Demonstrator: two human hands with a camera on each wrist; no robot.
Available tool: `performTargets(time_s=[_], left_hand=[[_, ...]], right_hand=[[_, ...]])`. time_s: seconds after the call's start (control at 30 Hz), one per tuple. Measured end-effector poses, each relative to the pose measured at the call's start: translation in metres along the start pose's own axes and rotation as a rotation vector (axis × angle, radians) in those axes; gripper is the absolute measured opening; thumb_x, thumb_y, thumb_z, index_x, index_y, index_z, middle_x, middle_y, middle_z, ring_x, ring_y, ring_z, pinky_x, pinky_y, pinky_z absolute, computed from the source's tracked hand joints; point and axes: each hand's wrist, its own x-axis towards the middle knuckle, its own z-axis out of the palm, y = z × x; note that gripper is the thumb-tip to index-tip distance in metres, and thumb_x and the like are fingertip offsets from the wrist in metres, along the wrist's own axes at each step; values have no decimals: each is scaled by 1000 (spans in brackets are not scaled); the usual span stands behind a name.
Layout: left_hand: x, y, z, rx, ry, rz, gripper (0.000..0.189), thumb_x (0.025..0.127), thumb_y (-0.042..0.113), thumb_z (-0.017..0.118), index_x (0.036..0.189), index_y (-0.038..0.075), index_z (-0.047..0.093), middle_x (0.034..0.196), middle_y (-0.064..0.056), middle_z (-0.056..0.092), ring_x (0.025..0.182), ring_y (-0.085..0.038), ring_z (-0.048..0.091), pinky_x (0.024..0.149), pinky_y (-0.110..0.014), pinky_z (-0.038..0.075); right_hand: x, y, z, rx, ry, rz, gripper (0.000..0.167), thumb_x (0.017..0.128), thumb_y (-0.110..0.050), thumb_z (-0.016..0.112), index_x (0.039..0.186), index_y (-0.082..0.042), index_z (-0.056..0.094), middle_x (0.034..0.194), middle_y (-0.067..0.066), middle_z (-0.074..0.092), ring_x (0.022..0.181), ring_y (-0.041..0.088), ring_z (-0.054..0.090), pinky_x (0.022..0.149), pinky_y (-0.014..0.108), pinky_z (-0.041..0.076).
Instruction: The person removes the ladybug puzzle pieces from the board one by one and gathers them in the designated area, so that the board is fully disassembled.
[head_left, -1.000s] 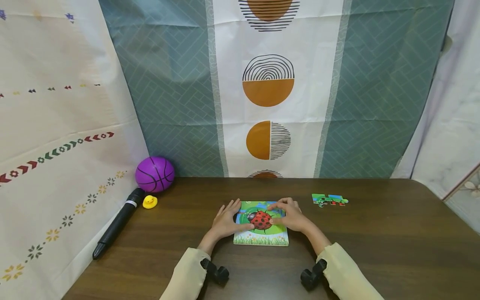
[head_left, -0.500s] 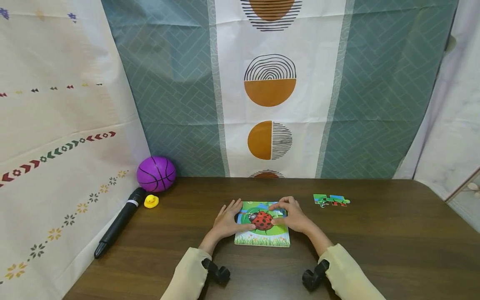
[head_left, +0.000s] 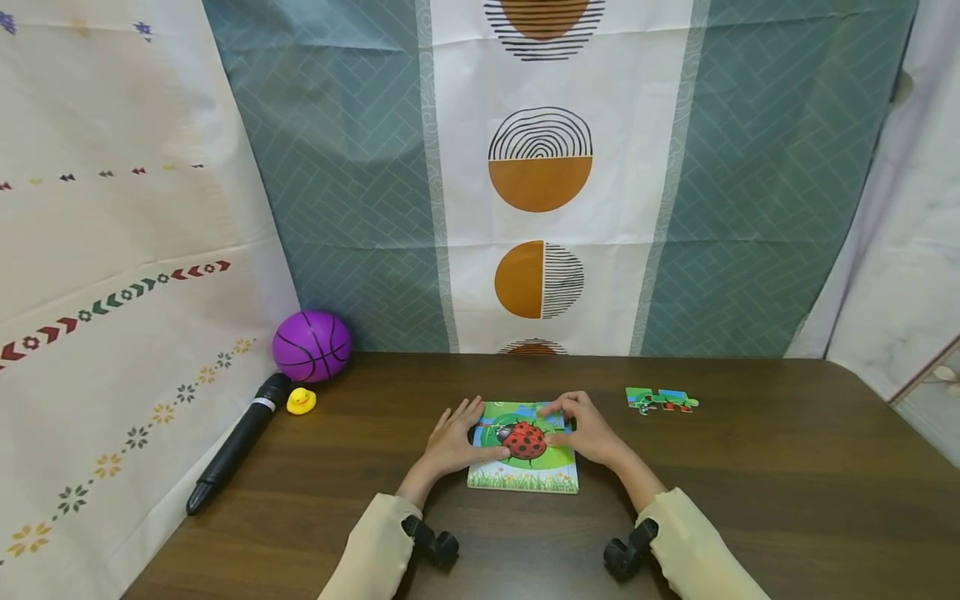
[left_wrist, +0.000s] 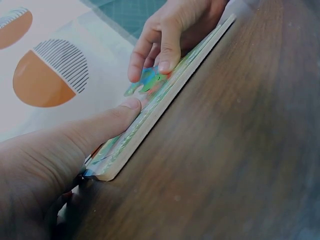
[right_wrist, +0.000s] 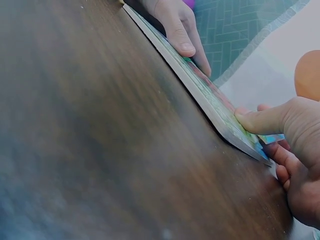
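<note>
Ladybug board (head_left: 522,481) lies flat between left hand (head_left: 453,444) and right hand (head_left: 587,433)

A person in cream sleeves (head_left: 375,542), a black mount (head_left: 431,546) on each wrist, has both hands at the square picture board near the middle of a dark wood table (head_left: 750,483). The left hand's fingers lie nearly straight at the board's left edge, the thumb stretched across its face toward the red, spotted ladybug. At the upper right corner, the right hand's thumb and fingers pinch a small blue-and-green puzzle piece (left_wrist: 150,81), clearest from the left wrist; how much of it touches the board cannot be made out from these angles. Well to the right, near the table's back edge, colorful loose pieces (head_left: 662,400) lie together, green and blue with touches of red. At far left, a purple ball (head_left: 311,346) with black lines sits near a yellow toy duck (head_left: 301,402) and a long black rod (head_left: 236,450) with a white band. Behind hangs a blue-green and white curtain (head_left: 337,183) printed with orange-brown shapes and black lines.
</note>
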Motion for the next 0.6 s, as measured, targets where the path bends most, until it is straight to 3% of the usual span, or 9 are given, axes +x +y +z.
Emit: performTargets(time_s=[0.13,0.3,0.6], left_hand=[[-1,-2,0,6,-6,-5,97,79,52,75,152,5,33,161,-12,27,152,-33,18,123,-56,10],[-1,-3,2,3,-1,-7,97,79,52,75,152,5,33,162,-11,27,152,-33,18,123,-56,10],[1,-1,2,-8,5,-5,96,79,50,76,152,5,33,161,-12,27,152,-34,18,123,-57,9]], right_hand=[[-1,0,1,28,-8,2,29,85,-11,75,112,-4,67,126,21,43,92,23,45,76,31,40],[-1,1,0,60,-17,-37,28,85,-8,74,111,-2,67,112,19,54,80,18,43,66,28,39],[0,5,-3,83,-29,-13,30,86,-9,73,114,-5,67,105,14,57,79,15,44,66,27,39]])
